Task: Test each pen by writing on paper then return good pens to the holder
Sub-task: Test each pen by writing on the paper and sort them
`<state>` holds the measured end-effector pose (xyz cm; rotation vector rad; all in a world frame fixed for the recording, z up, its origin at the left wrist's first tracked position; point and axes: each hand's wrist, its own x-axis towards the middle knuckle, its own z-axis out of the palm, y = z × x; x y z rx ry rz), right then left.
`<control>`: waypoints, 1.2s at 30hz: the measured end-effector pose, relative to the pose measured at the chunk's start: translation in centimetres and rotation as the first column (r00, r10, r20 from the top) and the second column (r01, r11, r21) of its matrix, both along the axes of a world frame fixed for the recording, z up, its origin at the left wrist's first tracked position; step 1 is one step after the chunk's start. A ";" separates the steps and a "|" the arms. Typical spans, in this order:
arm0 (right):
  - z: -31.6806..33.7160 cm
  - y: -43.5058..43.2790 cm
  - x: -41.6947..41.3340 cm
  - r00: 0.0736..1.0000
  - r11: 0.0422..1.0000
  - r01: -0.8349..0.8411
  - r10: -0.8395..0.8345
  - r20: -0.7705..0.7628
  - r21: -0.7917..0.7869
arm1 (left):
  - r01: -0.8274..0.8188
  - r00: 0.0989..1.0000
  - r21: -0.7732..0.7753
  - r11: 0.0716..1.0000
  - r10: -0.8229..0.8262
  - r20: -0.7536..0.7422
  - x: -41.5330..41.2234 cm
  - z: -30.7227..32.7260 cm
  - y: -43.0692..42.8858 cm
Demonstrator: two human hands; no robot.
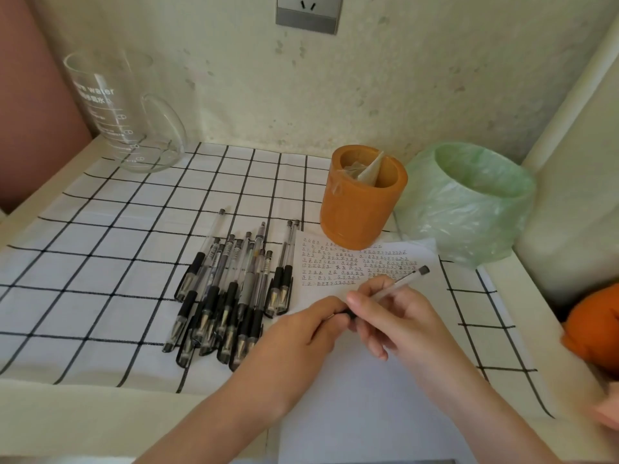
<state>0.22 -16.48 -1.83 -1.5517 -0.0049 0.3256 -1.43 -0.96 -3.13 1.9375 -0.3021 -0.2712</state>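
A clear pen with a black grip [400, 283] is held over the white paper [355, 363]. My right hand [398, 316] grips its barrel, while my left hand [301, 333] pinches its black tip end. Rows of small written marks cover the top of the paper. Several black-grip pens [227, 296] lie in a pile on the checked cloth left of the paper. The orange pen holder [361, 199] stands upright behind the paper, with a crumpled bit of clear wrapping inside and no pens showing.
A glass measuring jug [124, 112] stands at the back left. A small bin lined with a green bag [469, 202] sits right of the holder. An orange object [596, 329] lies at the right edge. The wall with a socket [308, 11] is close behind.
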 end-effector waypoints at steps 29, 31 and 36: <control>-3.6 -5.0 -0.5 0.771 0.543 0.198 0.429 0.471 -0.817 | -0.114 0.678 0.695 0.710 -0.455 0.577 0.8 -2.2 0.4; -3.2 -6.0 -0.4 0.796 0.524 0.125 0.454 0.401 -0.842 | -0.098 0.662 0.685 0.722 -0.467 0.587 0.6 -2.2 0.3; -2.3 -6.3 -0.6 0.927 0.819 0.031 0.190 0.322 -0.572 | -0.078 0.698 0.661 0.746 -0.433 0.571 0.7 -2.4 0.0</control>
